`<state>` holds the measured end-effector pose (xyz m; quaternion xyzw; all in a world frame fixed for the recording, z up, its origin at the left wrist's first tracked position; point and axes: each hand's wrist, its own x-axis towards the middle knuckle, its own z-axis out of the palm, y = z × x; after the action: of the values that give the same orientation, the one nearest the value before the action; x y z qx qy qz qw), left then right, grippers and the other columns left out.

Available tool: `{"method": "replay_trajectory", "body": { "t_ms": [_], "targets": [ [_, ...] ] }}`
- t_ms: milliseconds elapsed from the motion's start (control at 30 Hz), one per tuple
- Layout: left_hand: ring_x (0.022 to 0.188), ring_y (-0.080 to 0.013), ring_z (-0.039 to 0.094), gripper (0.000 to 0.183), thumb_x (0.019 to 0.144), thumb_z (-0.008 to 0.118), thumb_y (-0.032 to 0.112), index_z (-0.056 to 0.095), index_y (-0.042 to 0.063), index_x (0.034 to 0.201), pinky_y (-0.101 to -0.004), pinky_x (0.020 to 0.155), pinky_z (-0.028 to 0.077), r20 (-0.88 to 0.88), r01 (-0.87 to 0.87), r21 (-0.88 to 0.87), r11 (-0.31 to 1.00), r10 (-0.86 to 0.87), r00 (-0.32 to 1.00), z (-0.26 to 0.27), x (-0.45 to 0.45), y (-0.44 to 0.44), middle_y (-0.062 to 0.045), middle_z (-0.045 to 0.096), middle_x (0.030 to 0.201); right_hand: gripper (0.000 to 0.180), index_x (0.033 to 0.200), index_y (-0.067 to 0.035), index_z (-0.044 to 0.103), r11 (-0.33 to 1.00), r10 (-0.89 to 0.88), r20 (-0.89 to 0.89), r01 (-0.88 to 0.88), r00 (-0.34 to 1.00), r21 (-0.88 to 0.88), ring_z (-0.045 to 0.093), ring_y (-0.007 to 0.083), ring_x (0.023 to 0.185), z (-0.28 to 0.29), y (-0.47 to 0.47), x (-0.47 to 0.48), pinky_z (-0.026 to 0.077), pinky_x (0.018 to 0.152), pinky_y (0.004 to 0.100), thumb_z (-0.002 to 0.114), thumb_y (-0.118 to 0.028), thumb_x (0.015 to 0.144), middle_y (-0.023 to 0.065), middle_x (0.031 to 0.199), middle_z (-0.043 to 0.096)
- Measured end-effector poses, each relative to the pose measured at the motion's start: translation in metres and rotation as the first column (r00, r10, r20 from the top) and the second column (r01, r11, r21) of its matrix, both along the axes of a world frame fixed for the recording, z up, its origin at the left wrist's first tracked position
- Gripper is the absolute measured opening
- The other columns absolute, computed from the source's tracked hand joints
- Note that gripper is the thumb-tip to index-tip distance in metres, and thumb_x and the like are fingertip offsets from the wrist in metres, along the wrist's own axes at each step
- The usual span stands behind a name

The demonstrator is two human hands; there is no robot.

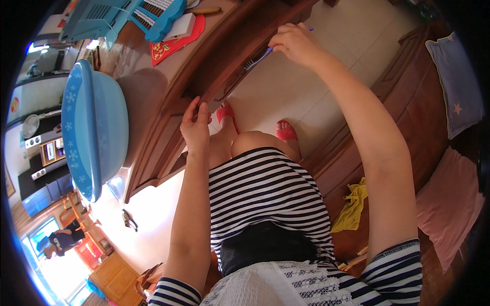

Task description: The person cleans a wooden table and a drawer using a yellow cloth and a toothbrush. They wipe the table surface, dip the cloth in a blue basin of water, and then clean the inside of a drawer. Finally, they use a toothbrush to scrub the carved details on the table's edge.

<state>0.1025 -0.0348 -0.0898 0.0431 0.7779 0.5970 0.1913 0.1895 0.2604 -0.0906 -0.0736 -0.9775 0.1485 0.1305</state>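
My right hand grips the handle of a blue-purple toothbrush. Its white bristles are at the carved outer face of a wooden drawer front; whether they touch is unclear. The drawer is pulled out from a dark wooden table. At the near end of the drawer front is my left hand, thumb and forefinger a little apart. I cannot tell whether it grips the wood. A light-blue plastic basin with a snowflake-patterned rim stands on the tabletop to the left.
A blue abacus frame, a white box and a red paper packet lie on the tabletop. Behind me is a wooden bench with cushions and a yellow cloth. A person appears in the far background.
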Motion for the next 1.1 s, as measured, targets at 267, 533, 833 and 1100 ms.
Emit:
{"method": "replay_trajectory", "body": {
  "t_ms": [267, 533, 833, 1100],
  "targets": [
    [0.065, -0.0069, 0.052, 0.031, 0.084, 0.061, 0.016, 0.058, 0.004, 0.113, -0.0204, 0.059, 0.043, -0.012, -0.005, -0.044, 0.999, 0.004, 1.0, -0.001, -0.001, 0.0, -0.001, 0.057, 0.079, 0.01, 0.084, -0.014, 0.066, 0.998, 0.054, 0.015, -0.055, 0.998, 0.02, 0.052, 0.0187, 0.092, -0.016, -0.028, -0.011, 0.036, 0.079, 0.0346, 0.061, -0.019, 0.076, 0.0013, 0.081, 0.057],
    [0.064, -0.0065, 0.051, 0.032, 0.084, 0.062, 0.017, 0.058, 0.004, 0.113, -0.0206, 0.059, 0.043, -0.042, 0.023, -0.05, 0.998, -0.025, 0.999, 0.001, -0.001, -0.001, -0.001, 0.057, 0.077, 0.007, 0.076, -0.015, 0.066, 0.999, 0.0, -0.024, 0.001, 1.0, 0.051, 0.053, 0.0197, 0.093, -0.009, -0.012, -0.001, 0.035, 0.078, 0.0348, 0.061, -0.016, 0.072, 0.0028, 0.085, 0.06],
    [0.064, -0.0065, 0.051, 0.031, 0.083, 0.062, 0.017, 0.059, 0.006, 0.112, -0.0204, 0.06, 0.043, -0.033, 0.011, -0.049, 0.999, -0.013, 0.999, 0.002, -0.001, 0.0, -0.001, 0.057, 0.077, 0.006, 0.078, -0.014, 0.065, 0.985, 0.166, -0.131, -0.169, 0.977, -0.012, 0.052, 0.0194, 0.086, -0.011, -0.07, -0.018, 0.035, 0.074, 0.034, 0.062, -0.017, 0.073, 0.0017, 0.077, 0.055],
    [0.064, -0.0067, 0.051, 0.031, 0.083, 0.062, 0.018, 0.059, 0.006, 0.112, -0.0205, 0.06, 0.043, -0.006, 0.014, -0.039, 0.999, -0.014, 1.0, 0.0, -0.002, -0.001, -0.001, 0.058, 0.078, 0.012, 0.083, -0.012, 0.067, 0.997, 0.009, -0.174, -0.023, 0.985, -0.078, 0.053, 0.0207, 0.086, -0.006, -0.042, 0.0, 0.037, 0.078, 0.0349, 0.062, -0.019, 0.076, 0.0024, 0.077, 0.057]
  ]
}}
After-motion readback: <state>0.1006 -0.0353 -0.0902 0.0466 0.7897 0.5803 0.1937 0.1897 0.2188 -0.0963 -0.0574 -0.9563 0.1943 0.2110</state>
